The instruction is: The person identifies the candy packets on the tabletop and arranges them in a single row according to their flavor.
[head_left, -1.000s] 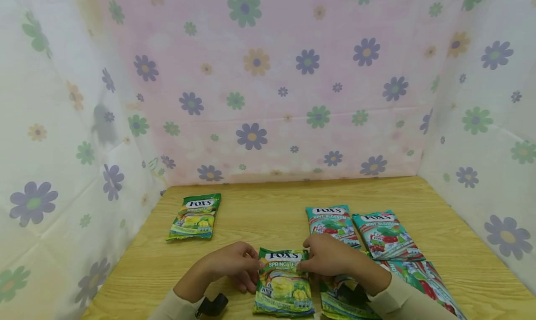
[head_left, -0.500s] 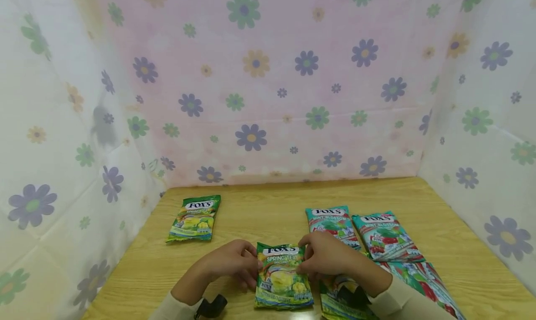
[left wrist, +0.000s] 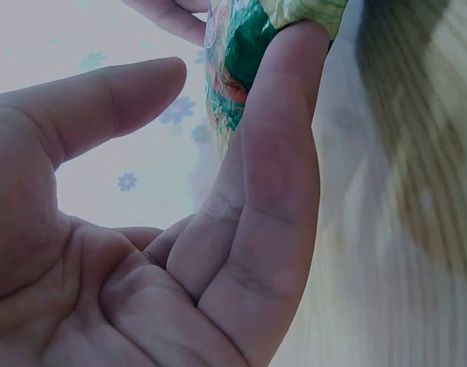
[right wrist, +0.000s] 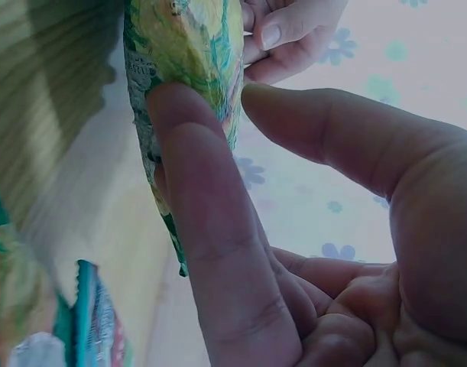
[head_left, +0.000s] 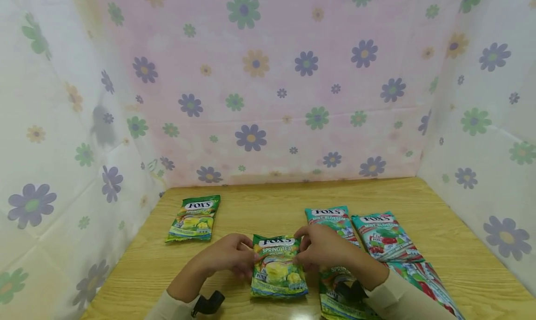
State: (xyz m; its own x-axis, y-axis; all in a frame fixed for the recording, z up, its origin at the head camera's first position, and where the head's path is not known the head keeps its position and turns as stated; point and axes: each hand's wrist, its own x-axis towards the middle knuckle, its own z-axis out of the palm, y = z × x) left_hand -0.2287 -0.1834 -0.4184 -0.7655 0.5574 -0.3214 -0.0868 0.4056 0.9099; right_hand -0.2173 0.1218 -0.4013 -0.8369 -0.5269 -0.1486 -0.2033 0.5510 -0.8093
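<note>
A green and yellow Fox's Spring Tea candy bag (head_left: 278,271) is held between my two hands, its front facing up toward the head camera. My left hand (head_left: 232,256) holds its left edge; in the left wrist view the fingers reach along the bag (left wrist: 248,46), while the thumb appears apart from it. My right hand (head_left: 324,250) holds the right edge, with fingertip and thumb on either side of the bag (right wrist: 191,46) in the right wrist view. Partly hidden beneath my right wrist lies another Spring Tea bag (head_left: 343,306).
Another Spring Tea bag (head_left: 194,218) lies at the back left of the wooden table (head_left: 259,208). To the right are teal Mint Blossom bags (head_left: 389,236), one partly behind my right hand and one partly under my right sleeve. Flowered cloth walls (head_left: 276,101) surround the table.
Both hands have moved the Spring Tea bag a little farther from the person and slightly left. More of the Spring Tea bag under the right wrist shows. The other bags have stayed put.
</note>
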